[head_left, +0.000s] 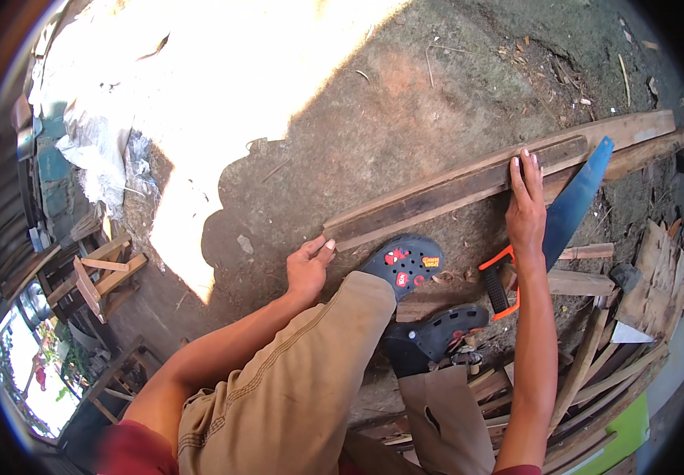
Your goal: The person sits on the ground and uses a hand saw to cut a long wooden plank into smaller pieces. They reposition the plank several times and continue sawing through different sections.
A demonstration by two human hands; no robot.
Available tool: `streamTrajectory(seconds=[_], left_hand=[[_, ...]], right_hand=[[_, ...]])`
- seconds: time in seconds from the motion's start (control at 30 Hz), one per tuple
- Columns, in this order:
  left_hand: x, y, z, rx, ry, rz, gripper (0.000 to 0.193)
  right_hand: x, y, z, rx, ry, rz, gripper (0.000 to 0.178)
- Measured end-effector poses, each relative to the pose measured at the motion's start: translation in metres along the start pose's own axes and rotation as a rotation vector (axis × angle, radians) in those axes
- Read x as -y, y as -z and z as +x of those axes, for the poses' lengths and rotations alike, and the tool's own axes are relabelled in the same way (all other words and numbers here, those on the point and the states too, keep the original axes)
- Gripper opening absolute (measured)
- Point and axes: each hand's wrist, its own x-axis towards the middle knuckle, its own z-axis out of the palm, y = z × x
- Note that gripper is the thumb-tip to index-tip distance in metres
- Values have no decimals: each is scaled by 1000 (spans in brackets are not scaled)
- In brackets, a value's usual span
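Observation:
A long light-brown wooden board (627, 128) lies slantwise on the ground in front of me. On top of it rests a shorter, darker wooden strip (437, 198), roughly lined up with the board at the left end. My left hand (310, 267) is closed on that end, its thumb and fingertips at the wood. Further right, my right hand (526, 207) lies on the strip with its fingers stretched out flat. A handsaw (578, 207) with a blue blade and a black and orange handle sits beside my right wrist; its tip overlaps the board, and my forearm hides part of it.
My feet in dark clogs (405, 265) stand just behind the boards. Scrap lumber (587, 372) is piled at the lower right, with a dark stone (624, 275) near it. At left are a wooden frame (108, 277) and crumpled plastic sheeting (102, 162). Bright sunlight covers the far-left ground.

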Motion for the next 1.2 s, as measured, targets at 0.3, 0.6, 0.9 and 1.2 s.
streamTrajectory(seconds=[0.3,0.6,0.9,1.2], left_hand=[[10,18,16,89,-168,200,30],[-92,-120,8,373,-1274,787,66],[-79,-196,19,260,-1428,1158,66],[-82,-199,15,287,-1381,1135,63]], right_hand=[[-2,1,0,-19,10,43,60],[5,18,6,53,1,35,58],[13,122,-32,261,-224,152,24],[83,79,-163,356,-340,-119,48]])
